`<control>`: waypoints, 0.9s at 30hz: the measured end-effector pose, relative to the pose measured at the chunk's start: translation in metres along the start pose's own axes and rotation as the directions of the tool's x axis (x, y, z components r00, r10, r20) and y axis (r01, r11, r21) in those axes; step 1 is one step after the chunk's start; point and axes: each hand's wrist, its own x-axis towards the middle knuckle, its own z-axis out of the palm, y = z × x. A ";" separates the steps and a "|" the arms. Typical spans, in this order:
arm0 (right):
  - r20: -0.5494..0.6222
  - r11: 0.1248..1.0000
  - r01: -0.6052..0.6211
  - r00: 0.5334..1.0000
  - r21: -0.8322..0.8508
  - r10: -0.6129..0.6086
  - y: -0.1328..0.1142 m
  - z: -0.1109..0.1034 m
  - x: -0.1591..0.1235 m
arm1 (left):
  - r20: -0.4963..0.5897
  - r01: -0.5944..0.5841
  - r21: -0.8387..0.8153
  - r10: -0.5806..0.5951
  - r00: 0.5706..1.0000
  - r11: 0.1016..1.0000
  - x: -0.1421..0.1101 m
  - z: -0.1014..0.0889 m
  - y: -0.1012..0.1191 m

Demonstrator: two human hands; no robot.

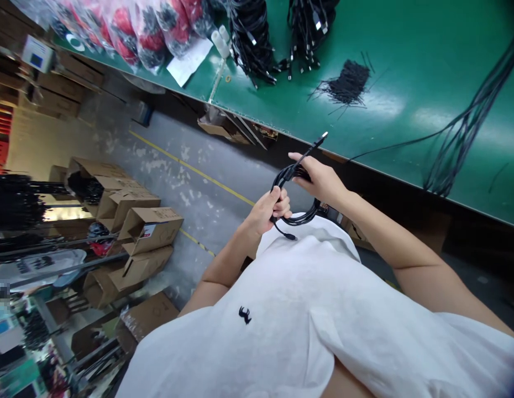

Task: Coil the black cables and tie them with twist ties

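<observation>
Below the edge of the green bench [406,119], in front of the person's white shirt [323,309], both hands work a coiled black cable [296,213]. Left hand [268,210] is clenched on the near side of the coil, fingers wrapped round the loops; one plug end dangles just below it. Right hand [321,179] grips the far side, thumb and fingers pinching the strands, with the other connector end [321,136] sticking up past the bench edge.

Judgement: the coil looks nearly formed. To do it well, keep the loops the same size, hold them flat under the left-hand grip, avoid twisting the strands, and leave both plug ends free of the bundle.

On the bench: a heap of short black ties [348,83], bundles of finished cables [251,38], loose cables [460,132] trailing to the right. Cardboard boxes [132,221] stand on the floor to the left.
</observation>
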 end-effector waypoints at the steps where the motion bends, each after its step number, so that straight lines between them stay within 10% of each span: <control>1: 0.033 0.994 0.037 0.999 -0.099 -0.034 -0.002 -0.004 0.000 | 0.019 0.015 -0.007 -0.015 1.000 1.000 0.001 -0.001 0.000; 6: 0.063 0.975 0.122 0.992 -0.186 -0.112 -0.003 -0.013 -0.004 | 0.079 0.046 -0.057 -0.042 0.996 0.997 0.002 -0.001 -0.001; 17: 0.136 0.783 -0.190 0.982 0.593 0.135 -0.003 -0.010 -0.015 | 0.092 0.060 0.002 -0.060 0.994 0.998 0.000 0.001 0.016; 21: 0.232 0.334 -0.342 0.916 0.878 0.327 -0.002 0.004 -0.023 | 0.048 -0.046 -0.016 0.047 0.998 0.999 0.004 0.009 0.014; 24: 0.445 -0.154 -0.432 0.731 0.889 0.517 -0.016 0.033 -0.026 | -0.073 -0.211 -0.023 0.209 0.975 0.977 0.013 0.015 0.014; 27: 0.544 -0.447 -0.322 0.607 0.835 0.579 -0.035 0.060 -0.018 | -0.241 -0.369 0.021 0.363 0.900 0.929 0.028 0.017 0.013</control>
